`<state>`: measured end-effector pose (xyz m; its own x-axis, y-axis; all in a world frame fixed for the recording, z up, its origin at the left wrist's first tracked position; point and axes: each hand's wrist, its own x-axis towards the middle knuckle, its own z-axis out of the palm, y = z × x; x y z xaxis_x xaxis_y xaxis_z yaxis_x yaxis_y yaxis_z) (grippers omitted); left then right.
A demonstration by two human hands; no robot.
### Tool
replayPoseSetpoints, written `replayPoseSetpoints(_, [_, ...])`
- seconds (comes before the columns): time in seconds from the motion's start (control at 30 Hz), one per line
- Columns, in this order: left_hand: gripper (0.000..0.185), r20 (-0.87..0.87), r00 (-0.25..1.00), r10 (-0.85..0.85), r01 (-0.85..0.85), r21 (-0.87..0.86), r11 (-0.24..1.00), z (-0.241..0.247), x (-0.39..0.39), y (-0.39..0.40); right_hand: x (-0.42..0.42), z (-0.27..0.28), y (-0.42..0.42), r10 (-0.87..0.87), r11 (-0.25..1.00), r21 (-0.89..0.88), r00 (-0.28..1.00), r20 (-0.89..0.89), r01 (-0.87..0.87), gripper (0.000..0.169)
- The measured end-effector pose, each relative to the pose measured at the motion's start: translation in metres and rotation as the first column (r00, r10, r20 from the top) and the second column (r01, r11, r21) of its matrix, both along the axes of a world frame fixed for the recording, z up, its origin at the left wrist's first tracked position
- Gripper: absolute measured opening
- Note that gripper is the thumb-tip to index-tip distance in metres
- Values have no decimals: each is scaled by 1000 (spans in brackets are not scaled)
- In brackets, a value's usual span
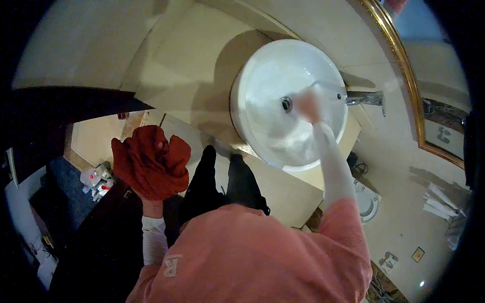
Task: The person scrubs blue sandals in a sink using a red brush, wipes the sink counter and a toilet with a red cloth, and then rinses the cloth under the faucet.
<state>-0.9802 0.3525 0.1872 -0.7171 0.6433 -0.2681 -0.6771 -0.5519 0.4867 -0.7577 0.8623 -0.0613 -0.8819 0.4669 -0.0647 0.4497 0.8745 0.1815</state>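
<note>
A bunched dark red cloth [151, 163] is held up at the left by my left hand [160, 146], which it almost wholly covers; a fingertip shows among the folds. My right hand [308, 106] is inside the round white washbasin [261, 140], just right of the metal drain [287, 104]. It is blurred, so its finger pose and whether it holds anything cannot be told. A chrome faucet [364, 98] stands at the basin's right side, beyond the small overflow hole.
The basin sits on a beige counter [178, 83] against the wall. A gilt-framed mirror [407, 83] hangs at the right. Lower right is a toilet [367, 204]. Dark wooden doorway parts and plastic bags [97, 181] are at the left.
</note>
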Motion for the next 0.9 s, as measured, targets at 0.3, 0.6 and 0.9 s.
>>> replayPoseSetpoints(0.3, [46, 3, 1000, 25, -24, -98, 995, -6, 5, 4, -1, 50, -185, 506, 731, -586, 854, 123, -350, 58])
replayPoseSetpoints(0.6, [44, 13, 997, -74, 75, -94, 993, -9, -2, 15, -66, -23, -14, -155, 986, -110, 942, -298, 128, 29])
replayPoseSetpoints(0.9, [42, 13, 993, -114, 114, -120, 986, -11, -2, 18, -40, 156, -214, 237, 157, -978, 956, 175, 140, 57])
